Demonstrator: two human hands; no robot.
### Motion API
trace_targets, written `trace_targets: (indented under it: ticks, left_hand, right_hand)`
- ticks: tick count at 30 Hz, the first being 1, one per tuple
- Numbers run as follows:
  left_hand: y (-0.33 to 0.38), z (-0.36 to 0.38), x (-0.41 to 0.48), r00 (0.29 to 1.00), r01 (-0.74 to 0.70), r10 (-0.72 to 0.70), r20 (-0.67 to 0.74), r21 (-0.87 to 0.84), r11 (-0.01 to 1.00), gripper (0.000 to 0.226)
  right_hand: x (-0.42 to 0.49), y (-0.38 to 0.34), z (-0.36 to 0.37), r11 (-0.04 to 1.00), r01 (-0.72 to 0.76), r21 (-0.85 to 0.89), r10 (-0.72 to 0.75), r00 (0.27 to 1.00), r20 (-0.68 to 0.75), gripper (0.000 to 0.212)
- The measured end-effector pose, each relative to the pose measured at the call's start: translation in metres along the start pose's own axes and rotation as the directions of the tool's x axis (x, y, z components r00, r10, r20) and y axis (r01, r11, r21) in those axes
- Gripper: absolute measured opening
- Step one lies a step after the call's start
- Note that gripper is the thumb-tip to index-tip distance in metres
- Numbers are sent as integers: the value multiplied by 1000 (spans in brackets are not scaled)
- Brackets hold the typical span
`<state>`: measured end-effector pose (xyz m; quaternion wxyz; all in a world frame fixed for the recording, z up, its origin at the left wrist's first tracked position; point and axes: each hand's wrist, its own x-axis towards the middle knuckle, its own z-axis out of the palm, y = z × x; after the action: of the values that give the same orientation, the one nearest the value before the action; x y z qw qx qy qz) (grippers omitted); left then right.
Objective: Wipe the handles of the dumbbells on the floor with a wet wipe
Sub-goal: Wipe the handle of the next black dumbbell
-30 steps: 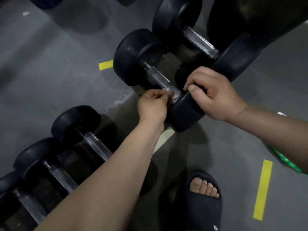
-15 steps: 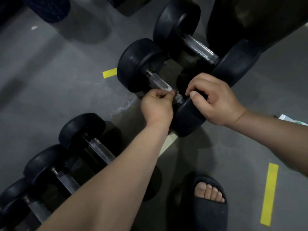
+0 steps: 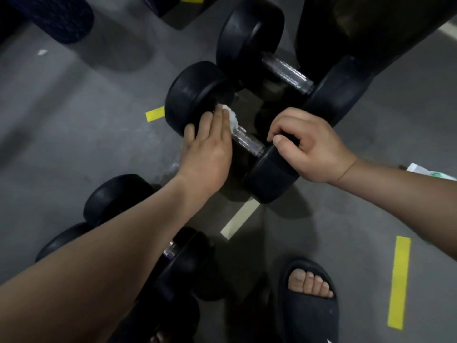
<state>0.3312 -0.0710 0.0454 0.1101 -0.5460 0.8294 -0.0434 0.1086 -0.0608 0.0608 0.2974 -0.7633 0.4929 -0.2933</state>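
**A:** Status on the wipe job?

**B:** Mid-job, by my read. L hand (image 3: 210, 147) lies flat, fingers straight, thumb hidden. It's pressing the crumpled white wet wipe (image 3: 231, 117) onto the knurled silver metal handle (image 3: 247, 141) of the middle black rubber-headed dumbbell (image 3: 195, 95), right up at the far head. R hand (image 3: 311, 144) is curled round the near head's rim, gripping it, prob. to steady it.

**A:** What's left?

**B:** Can't tell clean from dirty by sight. Near stretch of this handle shows bare btw the two hands. Second black dumbbell (image 3: 249, 33) sits just behind, bar shiny: wet or glare, unknown. More black dumbbells (image 3: 116, 196) at lower left, mostly under the L forearm. My guess is several handles to go.

**A:** Materials?

**B:** Heads are thick matte discs w/ rounded edges, look like rubber. Handles are straight bars w/ fine cross-hatch knurl, glinting. Wipe is soft, bunched, small. Smooth grey concrete floor (image 3: 74, 144) w/ yellow tape strips (image 3: 399, 280). Black foam-like slide sandal (image 3: 309, 318) at bottom. White-green packet (image 3: 430, 173) at right edge, poss. the wipe pack, too cut off to say.
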Motion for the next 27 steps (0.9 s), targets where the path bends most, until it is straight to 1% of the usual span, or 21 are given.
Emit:
trace_targets:
  ticks: [1, 3, 5, 10, 13, 17, 20, 27]
  left_hand:
    - [-1, 1, 0, 1000, -9, 10, 17, -37, 999, 77]
    - [-1, -1, 0, 998, -42, 48, 34, -165, 985, 87]
    - [-1, -3, -3, 997, -77, 81, 6, -237, 968, 88]
    - [-1, 3, -9, 991, -131, 131, -7, -142, 981, 80]
    - [-1, 3, -5, 988, -150, 152, 7, -99, 984, 79]
    - [-6, 3, -4, 985, -171, 173, 7, -113, 979, 79]
    - [-11, 5, -2, 980, -189, 195, 36, -127, 974, 80]
    - [-19, 7, 6, 978, -191, 191, 82, -15, 982, 76]
  right_hand:
    - [0, 0, 0, 1000, 0, -1, 0, 1000, 0, 18]
    - [0, 0, 0, 1000, 3, -4, -3, 1000, -2, 18]
    - [0, 0, 0, 1000, 7, -7, -7, 1000, -4, 18]
    - [0, 0, 0, 1000, 11, -5, -11, 1000, -6, 18]
    - [1, -1, 1, 1000, 15, -5, -15, 1000, -13, 17]
    - [0, 0, 1, 1000, 21, -3, -21, 1000, -17, 16]
    - [1, 0, 1, 1000, 23, 3, -23, 1000, -18, 16]
    - [1, 0, 1, 1000, 28, 2, -28, 999, -31, 17]
